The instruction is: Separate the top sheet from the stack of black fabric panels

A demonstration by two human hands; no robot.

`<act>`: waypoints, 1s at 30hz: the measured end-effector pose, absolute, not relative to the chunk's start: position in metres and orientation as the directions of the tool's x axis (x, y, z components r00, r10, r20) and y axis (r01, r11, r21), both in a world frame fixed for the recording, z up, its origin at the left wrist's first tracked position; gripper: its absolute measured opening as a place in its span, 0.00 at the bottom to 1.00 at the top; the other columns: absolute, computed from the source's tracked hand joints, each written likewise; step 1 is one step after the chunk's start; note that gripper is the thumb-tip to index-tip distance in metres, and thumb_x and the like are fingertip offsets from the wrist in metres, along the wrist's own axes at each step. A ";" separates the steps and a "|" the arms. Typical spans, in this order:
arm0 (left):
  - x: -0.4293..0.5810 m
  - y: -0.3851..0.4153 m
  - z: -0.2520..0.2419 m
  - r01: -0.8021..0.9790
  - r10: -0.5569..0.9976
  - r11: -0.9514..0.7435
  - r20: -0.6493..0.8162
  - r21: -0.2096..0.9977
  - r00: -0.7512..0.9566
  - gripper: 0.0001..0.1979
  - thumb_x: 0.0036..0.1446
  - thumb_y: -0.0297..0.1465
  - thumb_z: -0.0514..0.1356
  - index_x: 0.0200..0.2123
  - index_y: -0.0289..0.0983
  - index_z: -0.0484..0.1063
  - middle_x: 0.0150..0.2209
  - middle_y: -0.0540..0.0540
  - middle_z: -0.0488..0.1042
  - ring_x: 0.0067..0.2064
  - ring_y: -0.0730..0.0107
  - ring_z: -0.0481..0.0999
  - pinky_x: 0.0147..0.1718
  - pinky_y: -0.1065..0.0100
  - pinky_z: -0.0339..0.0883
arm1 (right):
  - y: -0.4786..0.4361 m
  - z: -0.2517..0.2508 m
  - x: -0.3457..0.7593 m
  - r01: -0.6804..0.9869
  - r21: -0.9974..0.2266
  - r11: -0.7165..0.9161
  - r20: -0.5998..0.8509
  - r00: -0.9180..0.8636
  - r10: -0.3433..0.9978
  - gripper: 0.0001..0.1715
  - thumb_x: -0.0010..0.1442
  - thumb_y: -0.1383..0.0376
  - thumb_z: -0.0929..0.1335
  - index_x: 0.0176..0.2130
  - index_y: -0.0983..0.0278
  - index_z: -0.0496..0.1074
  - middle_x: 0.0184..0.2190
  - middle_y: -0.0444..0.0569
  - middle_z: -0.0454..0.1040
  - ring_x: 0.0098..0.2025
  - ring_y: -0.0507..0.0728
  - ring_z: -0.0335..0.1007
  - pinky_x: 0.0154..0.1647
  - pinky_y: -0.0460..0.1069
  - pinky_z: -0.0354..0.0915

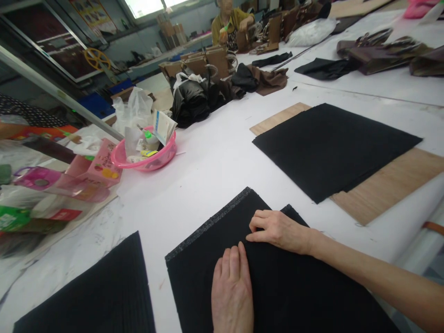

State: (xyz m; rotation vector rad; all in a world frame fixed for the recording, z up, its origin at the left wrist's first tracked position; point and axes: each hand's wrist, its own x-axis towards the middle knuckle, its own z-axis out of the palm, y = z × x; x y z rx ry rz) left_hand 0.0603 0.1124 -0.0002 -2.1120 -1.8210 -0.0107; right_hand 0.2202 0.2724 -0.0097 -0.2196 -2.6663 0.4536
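Note:
In front of me lies a black fabric panel point(197, 273) with a speckled grey strip along its far left edge. My left hand point(233, 289) rests flat on it, fingers stretched out and close together. To its upper right, my right hand point(277, 231) has its fingers curled, with thumb and fingertips down on the black fabric near a second edge. Whether a fold of cloth is pinched there is hidden. Another black fabric stack point(97, 291) lies at lower left. A further stack of black panels point(333, 148) sits on a wooden board point(395, 185) at the right.
A pink basin point(149, 162) with bottles and papers stands at left, beside a pink box point(100, 166) and plastic containers. Brown bags point(204, 64) and dark cloth lie along the far table edge. A person point(231, 27) in a yellow-green top handles bags at the back.

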 end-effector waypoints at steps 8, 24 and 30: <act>0.068 0.123 -0.004 0.961 0.944 -0.128 0.267 -0.244 0.193 0.24 0.49 0.16 0.54 0.51 0.28 0.72 0.45 0.39 0.74 0.47 0.57 0.74 0.44 0.59 0.75 | 0.274 -0.012 0.220 0.084 -0.358 0.930 0.397 -0.888 0.232 0.12 0.70 0.73 0.62 0.43 0.62 0.74 0.38 0.47 0.69 0.39 0.55 0.60 0.35 0.48 0.58; 0.073 0.126 -0.006 0.950 0.956 -0.112 0.228 -0.290 0.182 0.26 0.51 0.19 0.56 0.55 0.32 0.70 0.44 0.41 0.74 0.47 0.58 0.73 0.44 0.60 0.73 | 0.284 -0.009 0.241 0.125 -0.356 0.926 0.388 -0.882 0.268 0.12 0.70 0.72 0.63 0.44 0.61 0.74 0.38 0.47 0.69 0.39 0.54 0.62 0.37 0.48 0.60; 0.074 0.131 -0.005 0.972 0.954 -0.113 0.250 -0.205 0.164 0.25 0.51 0.17 0.55 0.54 0.33 0.71 0.46 0.42 0.74 0.48 0.59 0.72 0.46 0.59 0.73 | 0.283 -0.008 0.242 0.124 -0.333 0.935 0.368 -0.896 0.250 0.12 0.71 0.72 0.61 0.45 0.62 0.73 0.39 0.47 0.69 0.40 0.54 0.62 0.39 0.48 0.60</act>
